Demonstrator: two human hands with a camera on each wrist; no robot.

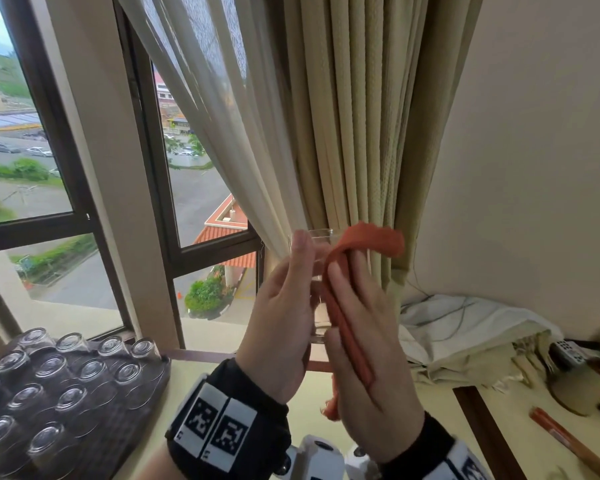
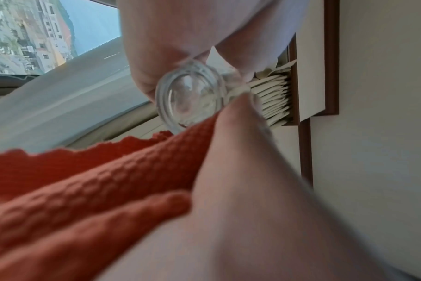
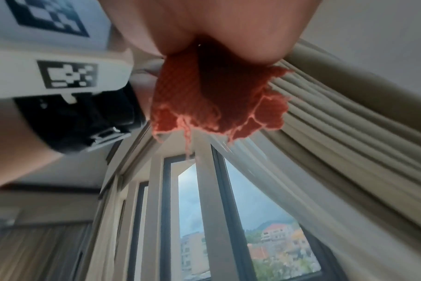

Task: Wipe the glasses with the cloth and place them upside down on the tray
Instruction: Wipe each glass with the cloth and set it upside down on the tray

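Note:
I hold a clear glass (image 1: pixel 321 237) upright in mid-air in front of the curtain. My left hand (image 1: pixel 284 306) grips it from the left, fingers running up its side. My right hand (image 1: pixel 364 341) holds an orange cloth (image 1: pixel 368 240) and presses it against the glass's right side; the cloth folds over the rim and hangs below my palm. The left wrist view shows the glass's thick base (image 2: pixel 190 97) with the cloth (image 2: pixel 84 180) beside it. In the right wrist view the frayed cloth (image 3: pixel 216 98) bunches under my hand. Most of the glass is hidden between my hands.
A dark woven tray (image 1: pixel 139 420) at lower left carries several upside-down glasses (image 1: pixel 52 368). A window (image 1: pixel 205 188) and curtains (image 1: pixel 354 133) stand behind my hands. At right lie crumpled white fabric (image 1: pixel 465 327), a remote (image 1: pixel 568 351), a beige pot (image 1: pixel 575 389) and an orange stick (image 1: pixel 565 441).

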